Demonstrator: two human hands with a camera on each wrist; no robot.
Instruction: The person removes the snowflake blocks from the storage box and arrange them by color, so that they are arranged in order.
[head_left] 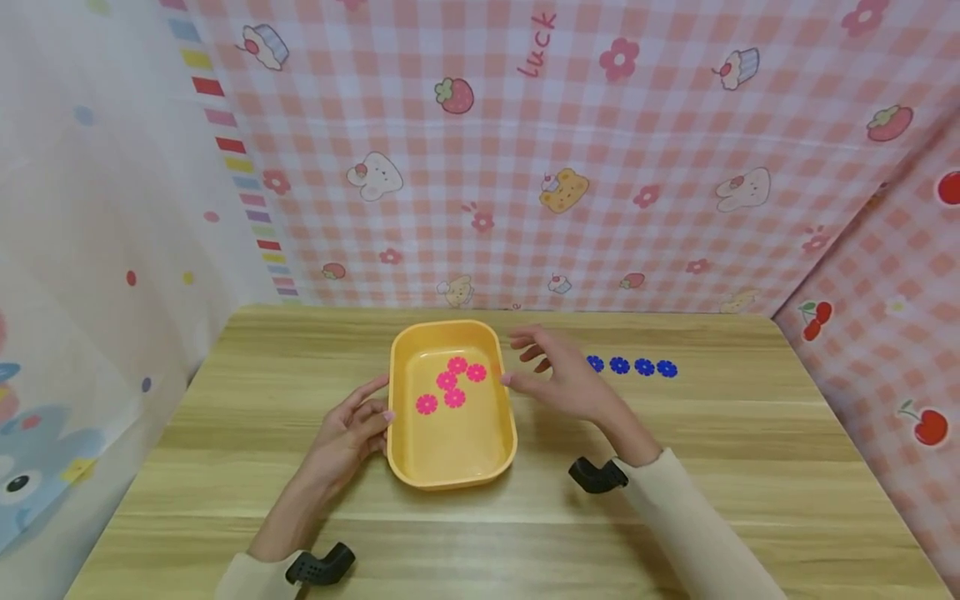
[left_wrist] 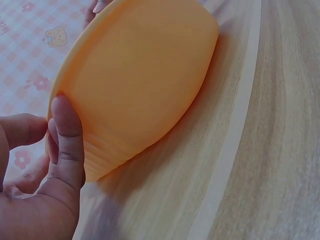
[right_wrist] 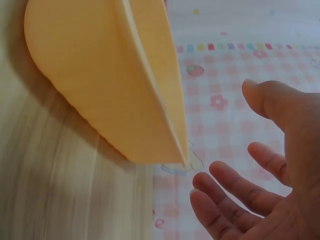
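Observation:
A yellow plastic tray (head_left: 450, 454) with raised sides is at the middle of the wooden table, with several pink flower-shaped pieces (head_left: 447, 381) lying inside it. My left hand (head_left: 348, 437) pinches the tray's left rim between thumb and fingers; the left wrist view shows the thumb (left_wrist: 67, 125) against the rim. On the other side, my right hand (head_left: 558, 371) hovers by the tray's right rim with its fingers spread. In the right wrist view, a gap separates these fingers (right_wrist: 245, 192) from the tray wall (right_wrist: 85, 65), and they hold nothing.
Several blue flower-shaped pieces (head_left: 632, 366) lie in a row to the right, partly behind the right hand. A pink checked cloth (head_left: 480, 167) hangs along the table's back edge. Patterned cloths also stand at the left and right sides.

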